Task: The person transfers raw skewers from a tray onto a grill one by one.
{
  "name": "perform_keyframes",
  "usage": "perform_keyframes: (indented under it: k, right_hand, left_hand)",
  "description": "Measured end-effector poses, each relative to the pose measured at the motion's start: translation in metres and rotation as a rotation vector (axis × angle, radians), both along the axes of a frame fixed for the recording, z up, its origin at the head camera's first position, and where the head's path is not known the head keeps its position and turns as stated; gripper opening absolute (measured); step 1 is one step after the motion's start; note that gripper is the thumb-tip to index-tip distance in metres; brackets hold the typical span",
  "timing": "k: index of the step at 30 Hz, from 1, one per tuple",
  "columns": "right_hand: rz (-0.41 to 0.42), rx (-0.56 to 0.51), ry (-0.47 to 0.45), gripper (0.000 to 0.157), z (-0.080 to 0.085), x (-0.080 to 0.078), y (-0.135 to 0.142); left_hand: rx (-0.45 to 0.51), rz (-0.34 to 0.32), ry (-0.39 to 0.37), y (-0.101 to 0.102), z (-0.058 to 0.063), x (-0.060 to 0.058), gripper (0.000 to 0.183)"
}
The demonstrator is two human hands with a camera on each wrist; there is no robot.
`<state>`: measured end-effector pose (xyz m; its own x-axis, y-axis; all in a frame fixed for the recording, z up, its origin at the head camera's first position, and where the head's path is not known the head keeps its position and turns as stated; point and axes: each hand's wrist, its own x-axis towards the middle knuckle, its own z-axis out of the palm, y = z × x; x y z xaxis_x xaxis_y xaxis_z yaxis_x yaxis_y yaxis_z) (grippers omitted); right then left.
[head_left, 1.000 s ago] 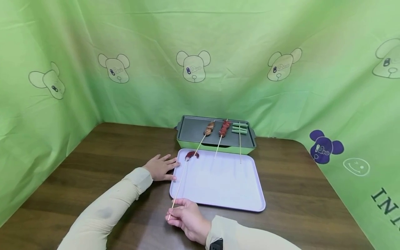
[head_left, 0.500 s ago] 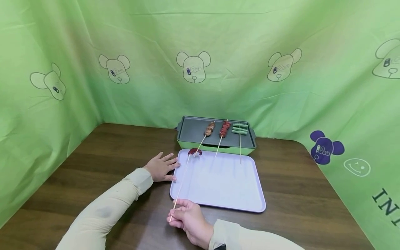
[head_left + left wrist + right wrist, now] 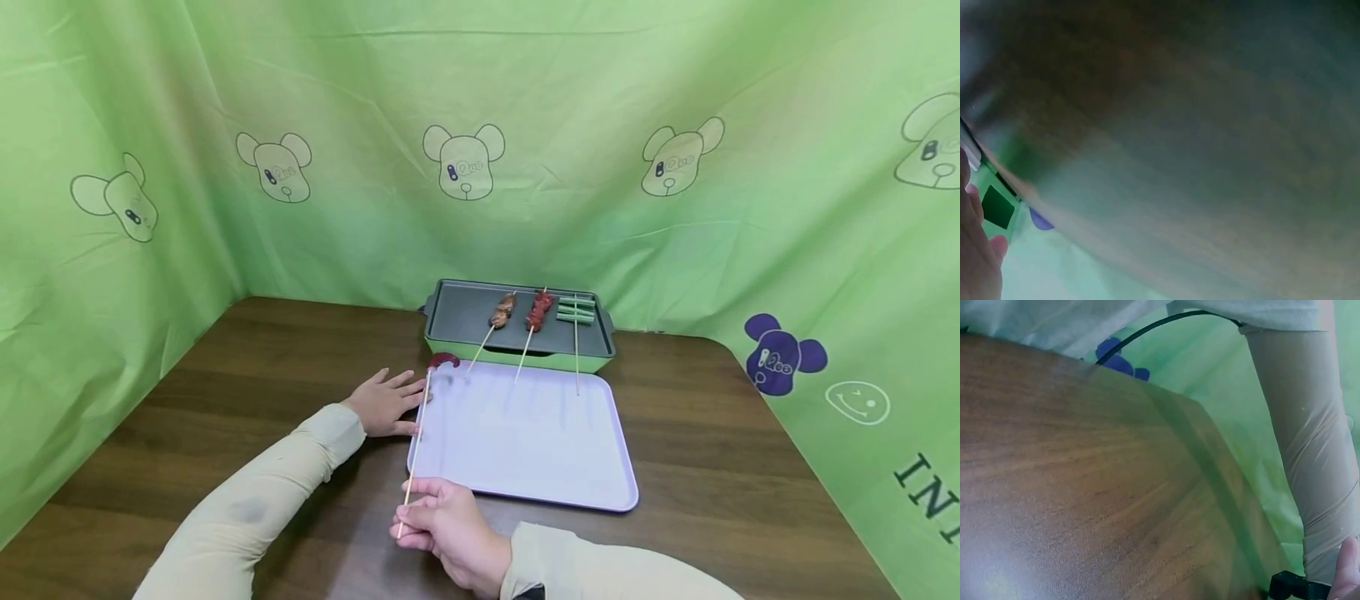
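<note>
Near the front of the table my right hand (image 3: pixel 450 529) pinches the lower end of a thin wooden skewer (image 3: pixel 417 442). A curved dark red piece of food (image 3: pixel 444 360) sits on the skewer's far tip, over the back left corner of the lilac tray (image 3: pixel 525 442). My left hand (image 3: pixel 384 404) lies with fingers spread, fingertips at the tray's left rim. Only part of the left hand (image 3: pixel 982 244) shows at the edge of the left wrist view. In the right wrist view, just a bit of the right hand (image 3: pixel 1347 569) appears at the corner.
Behind the tray stands a green grill with a dark plate (image 3: pixel 461 308). On it lie a brown meat skewer (image 3: pixel 503 310), a red meat skewer (image 3: pixel 539 309) and a green vegetable skewer (image 3: pixel 575 308), their sticks reaching over the tray. A green curtain (image 3: pixel 360 208) encloses the wooden table (image 3: pixel 705 433).
The skewer's red tip first moved right and away over the tray, then swung left toward the left hand. My right hand shifted slightly left at the end; the left hand stayed in place.
</note>
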<state>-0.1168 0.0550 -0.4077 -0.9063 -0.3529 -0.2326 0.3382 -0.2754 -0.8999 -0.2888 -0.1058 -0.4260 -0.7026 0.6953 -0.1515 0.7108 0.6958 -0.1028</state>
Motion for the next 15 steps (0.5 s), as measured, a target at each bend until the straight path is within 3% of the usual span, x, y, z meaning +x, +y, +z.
perform_keyframes:
  k: [9, 15]
  right_hand:
    - [-0.01, -0.014, 0.037, 0.033, 0.009, -0.004, 0.001]
    - [-0.026, 0.04, 0.069, 0.038, 0.019, -0.026, 0.005]
  left_hand:
    - [-0.022, -0.007, 0.041, 0.005, 0.007, -0.001, 0.065]
    - [0.006, 0.022, -0.01, 0.002, 0.001, -0.001, 0.066]
